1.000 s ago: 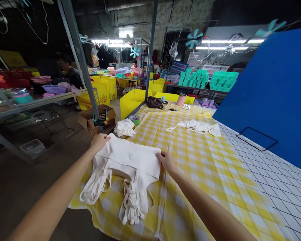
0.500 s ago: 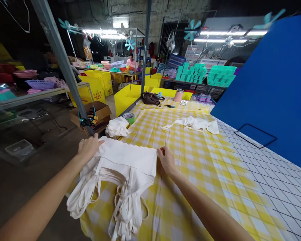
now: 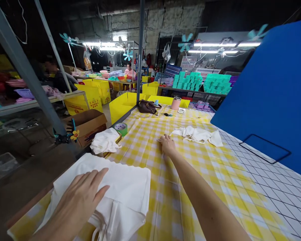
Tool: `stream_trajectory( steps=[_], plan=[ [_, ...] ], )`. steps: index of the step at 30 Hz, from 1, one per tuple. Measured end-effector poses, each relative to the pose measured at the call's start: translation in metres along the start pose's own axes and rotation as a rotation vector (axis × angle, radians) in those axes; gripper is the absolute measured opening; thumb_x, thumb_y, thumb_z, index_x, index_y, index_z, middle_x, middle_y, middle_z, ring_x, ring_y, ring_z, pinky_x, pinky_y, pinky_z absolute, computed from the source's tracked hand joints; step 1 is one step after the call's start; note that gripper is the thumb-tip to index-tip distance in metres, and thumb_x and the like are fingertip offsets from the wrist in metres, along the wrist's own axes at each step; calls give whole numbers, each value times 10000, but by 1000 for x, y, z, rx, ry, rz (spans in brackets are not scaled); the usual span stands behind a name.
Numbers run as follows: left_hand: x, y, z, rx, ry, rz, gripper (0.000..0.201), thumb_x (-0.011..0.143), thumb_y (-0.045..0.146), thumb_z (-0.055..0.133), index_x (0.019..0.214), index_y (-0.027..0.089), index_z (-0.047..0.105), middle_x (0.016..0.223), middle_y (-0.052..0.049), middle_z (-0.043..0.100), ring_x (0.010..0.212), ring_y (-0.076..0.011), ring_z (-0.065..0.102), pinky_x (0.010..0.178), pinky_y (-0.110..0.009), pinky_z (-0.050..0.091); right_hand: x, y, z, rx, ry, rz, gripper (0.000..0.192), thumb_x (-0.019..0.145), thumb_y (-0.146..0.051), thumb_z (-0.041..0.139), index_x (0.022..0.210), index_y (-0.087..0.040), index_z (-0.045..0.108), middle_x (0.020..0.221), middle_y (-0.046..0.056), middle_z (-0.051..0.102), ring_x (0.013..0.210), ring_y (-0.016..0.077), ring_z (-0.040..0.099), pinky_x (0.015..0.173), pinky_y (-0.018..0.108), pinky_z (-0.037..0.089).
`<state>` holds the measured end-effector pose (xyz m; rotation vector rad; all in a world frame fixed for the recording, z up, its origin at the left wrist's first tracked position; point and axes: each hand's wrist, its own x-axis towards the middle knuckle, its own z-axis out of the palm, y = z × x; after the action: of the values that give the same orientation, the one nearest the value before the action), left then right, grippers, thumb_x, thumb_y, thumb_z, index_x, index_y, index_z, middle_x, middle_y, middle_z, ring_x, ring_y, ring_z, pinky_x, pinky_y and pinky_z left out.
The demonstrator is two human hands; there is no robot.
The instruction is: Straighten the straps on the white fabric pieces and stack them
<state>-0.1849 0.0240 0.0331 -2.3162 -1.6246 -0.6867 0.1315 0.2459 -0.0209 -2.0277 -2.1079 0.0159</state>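
A stack of white fabric pieces with straps (image 3: pixel 125 177) lies at the near left of the yellow-and-white checked cloth. My left hand (image 3: pixel 82 192) rests flat on top of it, fingers extended and thumb apart. Farther forward, my right hand (image 3: pixel 168 145) is at the strap end of a separate, crumpled white fabric piece (image 3: pixel 199 134). Its fingers are curled down around the thin strap, and the fingertips are partly hidden. The stack's lower straps run out of the bottom of the view.
Crumpled white cloth (image 3: pixel 105 140) and a green tape roll (image 3: pixel 121 129) sit at the left edge. A dark handbag (image 3: pixel 147 106), pink tumbler (image 3: pixel 176 103) and blue panel (image 3: pixel 263 97) stand beyond. A metal post (image 3: pixel 37 80) rises at left. Two people sit in the background.
My left hand has moved from the stack's far corner onto its top, and the stack appears nearer. My right hand has left the stack's right edge and reached forward to the loose piece's strap.
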Motion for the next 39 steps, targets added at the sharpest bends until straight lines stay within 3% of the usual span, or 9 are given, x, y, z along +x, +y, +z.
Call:
stream_trajectory(
  steps=[6, 12, 17, 22, 25, 28, 34, 37, 39],
  plan=[
    [-5, 30, 7, -246, -76, 56, 364, 821, 415, 437, 1139, 306, 576, 885, -62, 677, 772, -231, 618, 696, -363, 464, -24, 2, 1, -37, -25, -99, 287, 884, -108, 327, 983, -145, 593, 1085, 115, 575, 1033, 216, 475, 829, 327, 347],
    [-8, 75, -1, -446, -186, 125, 304, 830, 356, 451, 1091, 268, 580, 851, -53, 671, 753, -208, 612, 651, -324, 484, -60, 12, -16, -57, -86, -224, 256, 888, -138, 377, 942, -166, 625, 1153, 99, 562, 1098, 212, 448, 883, 318, 350],
    [-13, 96, -10, -388, -231, 205, 308, 814, 248, 487, 1116, 229, 545, 891, -50, 659, 763, -196, 597, 674, -309, 474, -38, 11, -14, 7, -76, -173, 242, 898, -198, 435, 1094, -172, 575, 1301, 95, 465, 1165, 234, 433, 908, 407, 396],
    [-10, 105, 2, -340, -305, 241, 333, 806, 161, 466, 1133, 204, 515, 919, -36, 638, 767, -177, 581, 707, -297, 455, -14, 12, -4, 127, -79, -163, 284, 879, -322, 510, 1122, -181, 552, 1196, 78, 534, 1031, 194, 540, 875, 420, 453],
    [-5, 115, 6, -380, -342, 251, 360, 802, 157, 466, 1157, 205, 497, 924, -40, 627, 788, -185, 571, 719, -306, 449, -16, 14, -6, 193, -82, -192, 273, 878, -311, 514, 1107, -168, 557, 1164, 77, 553, 1006, 190, 554, 859, 414, 462],
    [-2, 126, 3, -422, -424, 235, 390, 802, 159, 480, 1186, 227, 481, 957, -35, 617, 839, -197, 565, 760, -327, 443, -46, 12, -15, 266, -97, -270, 212, 904, -190, 435, 1040, -148, 593, 1190, 94, 546, 1039, 178, 545, 889, 369, 444],
    [0, 137, -11, -530, -644, 95, 423, 825, 161, 465, 1245, 205, 438, 1076, -60, 582, 938, -185, 555, 832, -319, 437, -157, 11, -55, 368, -188, -545, 268, 878, -131, 412, 1024, -208, 623, 1180, 41, 571, 1067, 143, 539, 886, 256, 430],
    [-2, 148, -16, -554, -695, 71, 446, 823, 174, 483, 1264, 199, 428, 1132, -73, 563, 994, -195, 542, 874, -331, 429, -173, 22, -68, 268, -192, -472, 223, 864, -142, 436, 898, -188, 652, 1063, 55, 609, 998, 163, 559, 848, 265, 436],
    [-4, 157, -19, -580, -693, 85, 445, 819, 186, 498, 1260, 206, 438, 1165, -74, 553, 1030, -203, 532, 901, -338, 423, -161, 30, -68, 207, -143, -349, 243, 865, -137, 422, 979, -173, 634, 1088, 78, 590, 1010, 186, 547, 857, 295, 428]
  ],
)
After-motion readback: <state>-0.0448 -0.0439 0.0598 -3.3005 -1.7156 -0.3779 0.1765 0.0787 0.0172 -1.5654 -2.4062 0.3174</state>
